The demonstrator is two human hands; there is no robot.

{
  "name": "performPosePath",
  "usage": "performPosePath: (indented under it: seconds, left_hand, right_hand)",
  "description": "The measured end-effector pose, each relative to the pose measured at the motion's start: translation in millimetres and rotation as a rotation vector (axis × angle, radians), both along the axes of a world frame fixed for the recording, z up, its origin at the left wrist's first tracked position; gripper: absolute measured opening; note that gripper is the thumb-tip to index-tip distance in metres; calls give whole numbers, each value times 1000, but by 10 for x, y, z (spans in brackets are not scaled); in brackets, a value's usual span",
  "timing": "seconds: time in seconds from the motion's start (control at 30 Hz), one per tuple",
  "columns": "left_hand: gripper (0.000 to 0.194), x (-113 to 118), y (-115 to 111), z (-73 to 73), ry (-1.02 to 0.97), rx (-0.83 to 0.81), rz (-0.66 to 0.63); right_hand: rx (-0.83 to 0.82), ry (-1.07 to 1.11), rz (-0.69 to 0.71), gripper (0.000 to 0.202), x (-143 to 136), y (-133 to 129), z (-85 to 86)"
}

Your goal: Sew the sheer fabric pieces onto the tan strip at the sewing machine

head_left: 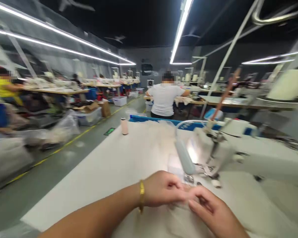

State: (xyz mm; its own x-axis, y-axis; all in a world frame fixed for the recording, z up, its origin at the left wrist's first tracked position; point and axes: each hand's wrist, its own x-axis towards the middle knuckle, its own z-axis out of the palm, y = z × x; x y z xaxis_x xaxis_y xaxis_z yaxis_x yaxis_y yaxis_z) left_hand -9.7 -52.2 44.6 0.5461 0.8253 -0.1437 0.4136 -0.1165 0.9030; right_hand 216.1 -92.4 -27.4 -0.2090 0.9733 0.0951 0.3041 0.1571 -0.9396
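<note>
My left hand (161, 190), with a gold bracelet (141, 196) at the wrist, is closed in a pinch. Its fingertips meet those of my right hand (208, 205), which is also pinched. Between and below them hangs thin pale fabric (181, 219), gripped at its edge; blur and the fingers hide much of it. Both hands are just in front of the needle area of a white sewing machine (213, 155). A metal presser part (188, 179) lies right beyond the fingertips, below a grey rounded cover (185, 157).
A spool of pale pink thread (124, 126) stands at the far left of the white table (89, 178). More pale cloth (156, 132) lies at the back edge. Ahead sits a person in a white shirt (166, 99). A large thread cone (288, 84) is at right.
</note>
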Motion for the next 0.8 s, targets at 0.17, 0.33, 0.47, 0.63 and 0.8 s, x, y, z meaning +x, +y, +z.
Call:
performPosePath:
  seconds: [0.17, 0.33, 0.47, 0.63, 0.8]
  left_hand:
    - [34, -20, 134, 10, -25, -38, -90]
    - [35, -4, 116, 78, 18, -65, -32]
    - [35, 14, 86, 88, 0, -96, -16]
    - [33, 14, 74, 85, -14, -90, 17]
    - [32, 24, 30, 102, -79, -128, 32]
  right_hand:
    - [-156, 86, 84, 51, -54, 47, 290]
    - [-165, 104, 54, 45, -66, 35, 330]
    - [-156, 180, 48, 34, -92, 65, 307]
    - [-227, 169, 57, 48, -47, 63, 318]
    - [-198, 243, 144, 62, -22, 54, 320]
